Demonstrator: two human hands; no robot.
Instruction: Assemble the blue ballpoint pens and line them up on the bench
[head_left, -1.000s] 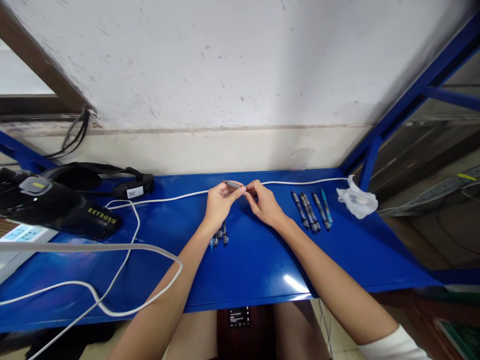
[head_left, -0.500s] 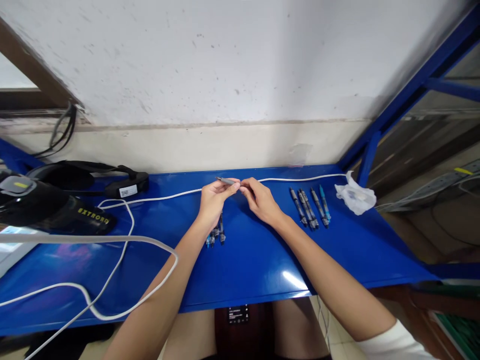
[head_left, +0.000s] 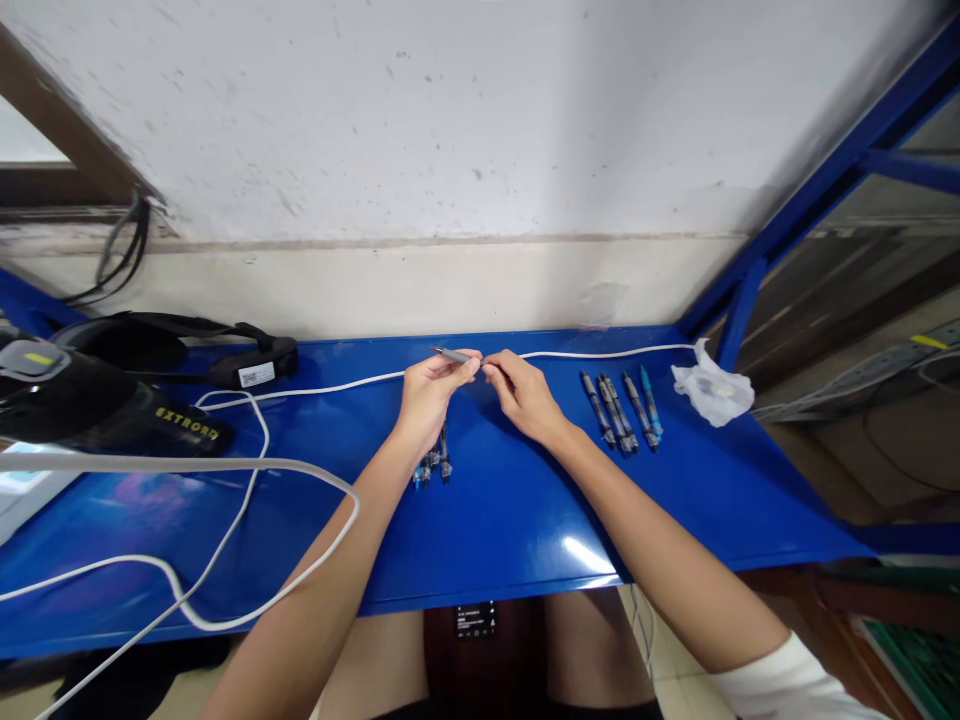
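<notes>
My left hand [head_left: 435, 395] is closed around a grey pen [head_left: 452, 354], whose dark tip points left and slightly up. Close beside it, my right hand [head_left: 521, 395] pinches thumb and finger together at the pen's other end; whatever is between those fingertips is too small to make out. Under my left wrist lie several pens [head_left: 445, 462], partly hidden by the forearm. To the right of my right hand, several dark pens [head_left: 616, 415] and a blue pen [head_left: 649, 402] lie side by side on the blue table [head_left: 495, 530].
A crumpled white plastic wrapper [head_left: 712, 385] lies at the right end. White cables [head_left: 330, 480] loop across the left side, passing over my left forearm. A black bottle-like object [head_left: 112, 410] and a black headset [head_left: 247, 360] occupy the left. A phone [head_left: 475, 620] shows below the table edge.
The hands keep almost the same hold on the pen. The view has shifted very slightly; the pens on the table lie as before.
</notes>
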